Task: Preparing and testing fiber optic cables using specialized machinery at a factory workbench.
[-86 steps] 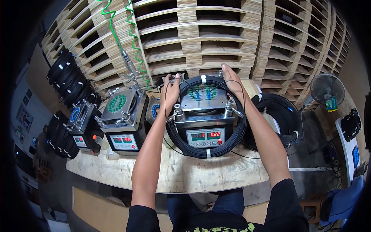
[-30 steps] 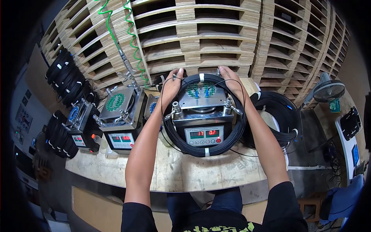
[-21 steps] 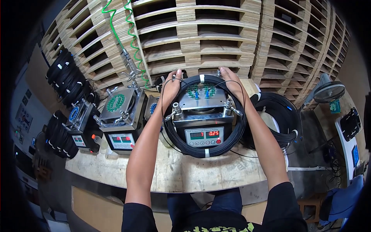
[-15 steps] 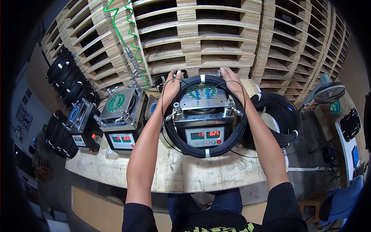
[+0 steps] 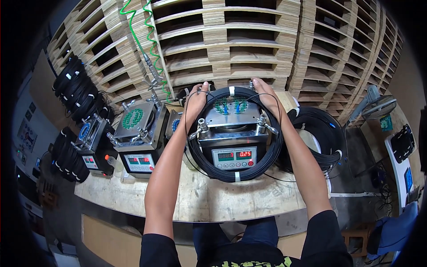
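A metal-topped pressing machine point(image 5: 235, 116) with a lit red display stands in front of me, two blue-tipped connectors point(image 5: 231, 109) and a ring of green fittings on its plate. A coil of black cable point(image 5: 237, 176), tied with white bands, hangs around its front. At the far left corner, my left hand point(image 5: 196, 99) closes about a clamp handle, thumb upward. My right hand point(image 5: 266, 94) is at the far right corner, curled by the metal clamp post point(image 5: 251, 84); its fingers are partly hidden. Two near clamp knobs point(image 5: 202, 125) are untouched.
Similar machines point(image 5: 135, 133) stand to the left, beside a small orange-capped bottle point(image 5: 111, 160). More black cable coils lie at right point(image 5: 311, 120) and far left point(image 5: 78, 89). An air gun point(image 5: 151, 71) hangs on a green hose. Wooden pallets point(image 5: 249, 44) rise behind; a fan point(image 5: 378, 107) stands right.
Both hands stay at the far corners of the machine. The view has shifted very slightly, and digits on the displays have changed.
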Motion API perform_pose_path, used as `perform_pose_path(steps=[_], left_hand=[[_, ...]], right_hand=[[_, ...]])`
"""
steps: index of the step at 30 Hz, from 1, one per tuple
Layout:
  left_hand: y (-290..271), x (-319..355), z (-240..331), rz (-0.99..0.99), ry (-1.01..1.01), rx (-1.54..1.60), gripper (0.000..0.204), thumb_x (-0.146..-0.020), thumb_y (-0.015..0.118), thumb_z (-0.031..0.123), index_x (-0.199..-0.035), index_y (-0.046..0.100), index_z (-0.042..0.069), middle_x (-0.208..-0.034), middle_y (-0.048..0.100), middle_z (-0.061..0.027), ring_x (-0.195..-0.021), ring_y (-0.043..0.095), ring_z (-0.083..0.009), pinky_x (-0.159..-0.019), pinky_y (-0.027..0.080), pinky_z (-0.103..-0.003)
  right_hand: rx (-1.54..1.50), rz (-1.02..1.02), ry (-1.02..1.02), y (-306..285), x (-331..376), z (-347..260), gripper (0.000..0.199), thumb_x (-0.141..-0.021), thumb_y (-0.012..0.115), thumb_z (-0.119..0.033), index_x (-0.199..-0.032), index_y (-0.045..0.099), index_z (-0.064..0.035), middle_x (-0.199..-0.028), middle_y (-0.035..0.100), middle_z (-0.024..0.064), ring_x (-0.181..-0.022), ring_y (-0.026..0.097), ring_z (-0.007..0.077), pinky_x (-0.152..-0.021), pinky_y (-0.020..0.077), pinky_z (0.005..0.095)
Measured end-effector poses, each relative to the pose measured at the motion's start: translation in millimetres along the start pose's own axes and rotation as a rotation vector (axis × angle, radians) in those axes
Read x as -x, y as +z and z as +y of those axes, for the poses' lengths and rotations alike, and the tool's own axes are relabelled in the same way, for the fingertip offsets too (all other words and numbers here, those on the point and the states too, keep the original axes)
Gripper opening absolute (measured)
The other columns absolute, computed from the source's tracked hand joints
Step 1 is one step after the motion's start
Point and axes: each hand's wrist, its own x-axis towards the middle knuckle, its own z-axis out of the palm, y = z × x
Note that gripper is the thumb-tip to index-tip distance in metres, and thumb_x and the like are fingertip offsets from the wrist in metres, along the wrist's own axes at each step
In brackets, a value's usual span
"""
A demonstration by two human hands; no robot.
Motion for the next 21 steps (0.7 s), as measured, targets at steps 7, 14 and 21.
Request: perform_pose_path(steps=[7,14,21], left_hand=[[4.5,-6.9,-5.4,0.011,0.008,0.025,0.077,-0.095,0.051,0.063,-0.138,0.053,-0.001,-0.123,0.064,-0.0273,-0.118,0.061,-0.038,-0.101,0.045,-0.04],[2.6,-0.7,1.3,0.009,0.015,0.025,0.073,-0.096,0.05,0.062,-0.135,0.057,0.0,-0.123,0.065,-0.0278,-0.119,0.061,-0.0388,-0.1,0.046,-0.04],[3.2,-0.6,5.0,0.034,-0.007,-0.024,0.066,-0.099,0.049,0.057,-0.133,0.058,0.002,-0.123,0.065,-0.0251,-0.118,0.061,-0.0387,-0.1,0.046,-0.041]], right_hand=[[0.009,0.005,0.017,-0.3,1.6,-7.6,0.054,-0.104,0.047,-0.043,-0.135,0.054,0.0011,-0.129,0.062,0.0233,-0.123,0.058,0.0317,-0.104,0.0415,0.0357],[0.114,0.014,0.079,-4.6,5.1,-18.6,0.059,-0.105,0.045,-0.046,-0.141,0.05,0.0001,-0.135,0.059,0.0199,-0.125,0.056,0.0289,-0.108,0.0392,0.0349],[0.115,0.028,0.026,-5.1,-0.1,-2.8,0.054,-0.106,0.044,-0.043,-0.139,0.052,-0.001,-0.133,0.06,0.019,-0.123,0.057,0.0279,-0.106,0.04,0.0347]])
